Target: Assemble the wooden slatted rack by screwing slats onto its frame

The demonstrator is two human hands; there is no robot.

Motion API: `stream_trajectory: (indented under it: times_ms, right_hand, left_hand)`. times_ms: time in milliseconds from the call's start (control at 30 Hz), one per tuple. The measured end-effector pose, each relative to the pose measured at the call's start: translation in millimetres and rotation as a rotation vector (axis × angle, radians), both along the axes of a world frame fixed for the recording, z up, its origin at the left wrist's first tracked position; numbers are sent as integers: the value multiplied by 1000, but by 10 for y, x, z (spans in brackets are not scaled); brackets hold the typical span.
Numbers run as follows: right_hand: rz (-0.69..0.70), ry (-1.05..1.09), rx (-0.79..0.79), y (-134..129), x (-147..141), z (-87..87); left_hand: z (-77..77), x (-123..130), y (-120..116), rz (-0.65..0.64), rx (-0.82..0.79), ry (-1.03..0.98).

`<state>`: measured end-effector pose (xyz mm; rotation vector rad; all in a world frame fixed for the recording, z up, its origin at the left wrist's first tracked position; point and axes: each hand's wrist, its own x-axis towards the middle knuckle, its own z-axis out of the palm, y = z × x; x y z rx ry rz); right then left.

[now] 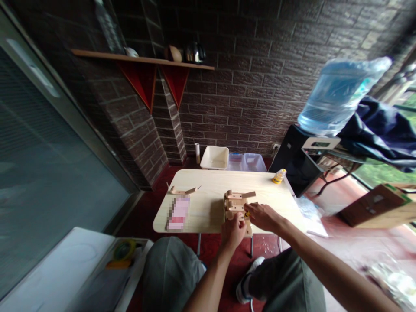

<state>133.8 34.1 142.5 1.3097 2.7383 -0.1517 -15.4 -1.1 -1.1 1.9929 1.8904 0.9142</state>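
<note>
On the table's front part stands a wooden assembly (236,202) made of a board with several rounded, hinge-like wooden pieces side by side. My left hand (233,232) is at its near edge, fingers pinched on one of the wooden pieces. Just to the right, my right hand (261,215) is closed around a small yellow-and-black tool (247,213), mostly hidden by the fingers; its kind I cannot make out. The tool is close beside my left fingertips, over the assembly. A loose wooden piece (183,190) of similar shape lies at the table's left.
A blurred pink packet (178,212) lies on the pale table (204,182). At the far right corner sits a yellow-capped bottle (279,176). Behind are plastic bins (215,157) and a water dispenser (292,151). An open white box (84,260) stands at lower left.
</note>
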Motion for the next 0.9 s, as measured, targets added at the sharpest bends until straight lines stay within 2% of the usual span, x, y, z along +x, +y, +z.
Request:
stream_trajectory:
  times_ms: [400, 733, 900]
  right_hand:
    - [-58, -47, -1, 20, -4, -80]
    - [-23, -38, 2, -20, -22, 24]
    - [-25, -49, 4, 6, -40, -10]
  left_hand:
    - [34, -7, 3, -18, -18, -20]
    - [1, 1, -4, 0, 4, 9]
    - [8, -5, 2, -5, 15, -8]
